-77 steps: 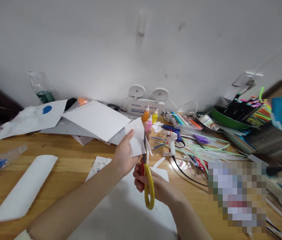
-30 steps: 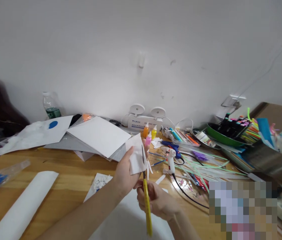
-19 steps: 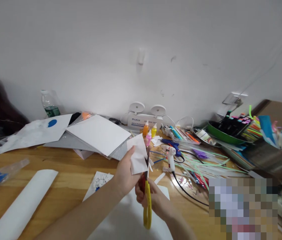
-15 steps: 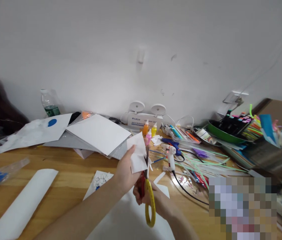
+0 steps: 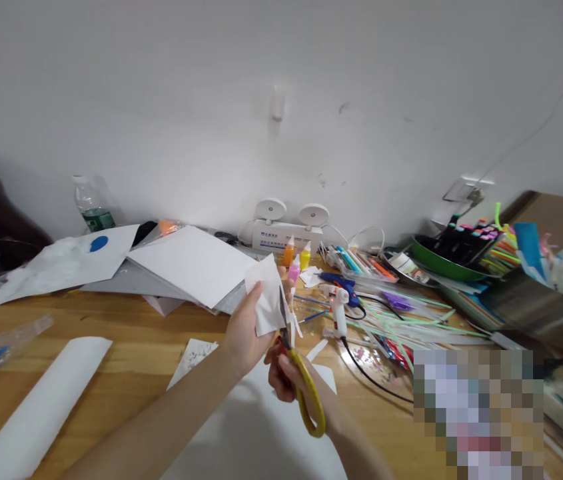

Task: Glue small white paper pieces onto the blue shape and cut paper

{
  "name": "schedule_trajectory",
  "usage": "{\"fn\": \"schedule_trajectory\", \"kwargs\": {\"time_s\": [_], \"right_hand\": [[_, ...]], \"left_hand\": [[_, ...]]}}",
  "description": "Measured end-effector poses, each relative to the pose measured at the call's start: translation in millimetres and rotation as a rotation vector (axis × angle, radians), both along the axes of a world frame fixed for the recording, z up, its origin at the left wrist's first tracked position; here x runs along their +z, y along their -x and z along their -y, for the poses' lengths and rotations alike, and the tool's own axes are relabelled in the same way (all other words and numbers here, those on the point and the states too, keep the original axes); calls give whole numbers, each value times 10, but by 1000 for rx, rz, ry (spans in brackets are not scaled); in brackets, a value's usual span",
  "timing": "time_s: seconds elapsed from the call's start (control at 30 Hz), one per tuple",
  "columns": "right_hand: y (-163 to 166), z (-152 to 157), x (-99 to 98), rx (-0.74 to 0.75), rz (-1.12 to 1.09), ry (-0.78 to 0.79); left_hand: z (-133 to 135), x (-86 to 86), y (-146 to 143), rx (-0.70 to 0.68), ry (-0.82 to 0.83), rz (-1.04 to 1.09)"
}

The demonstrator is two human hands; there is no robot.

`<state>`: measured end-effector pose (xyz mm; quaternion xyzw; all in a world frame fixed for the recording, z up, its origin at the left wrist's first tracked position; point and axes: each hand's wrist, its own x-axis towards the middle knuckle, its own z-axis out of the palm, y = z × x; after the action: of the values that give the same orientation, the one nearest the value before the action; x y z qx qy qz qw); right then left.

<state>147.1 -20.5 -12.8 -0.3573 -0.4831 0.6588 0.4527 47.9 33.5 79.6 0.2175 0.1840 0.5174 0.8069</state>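
Observation:
My left hand pinches a small white piece of paper and holds it up above the wooden table. My right hand grips yellow-handled scissors, its fingers through the loops. The dark blades point up into the right edge of the paper. Thin white strips hang from the paper beside the blades. A large white sheet lies on the table under both hands.
A stack of white and grey boards lies behind my hands, with a water bottle at back left. A glue gun with a black cord, small paint bottles, straws and markers crowd the right. A white folded sheet lies at left.
The scissors opened and closed along the paper's right edge. Their handles now tilt to the right. My left hand kept holding the paper in about the same place.

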Motion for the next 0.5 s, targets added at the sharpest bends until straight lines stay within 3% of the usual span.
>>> {"fn": "schedule_trajectory", "kwargs": {"time_s": [0.3,0.5], "right_hand": [[-2,11,-23,38,-116,109],[5,8,48,-15,-149,75]], "left_hand": [[15,-41,7,-69,-14,12],[28,-40,-25,-68,14,2]]}}
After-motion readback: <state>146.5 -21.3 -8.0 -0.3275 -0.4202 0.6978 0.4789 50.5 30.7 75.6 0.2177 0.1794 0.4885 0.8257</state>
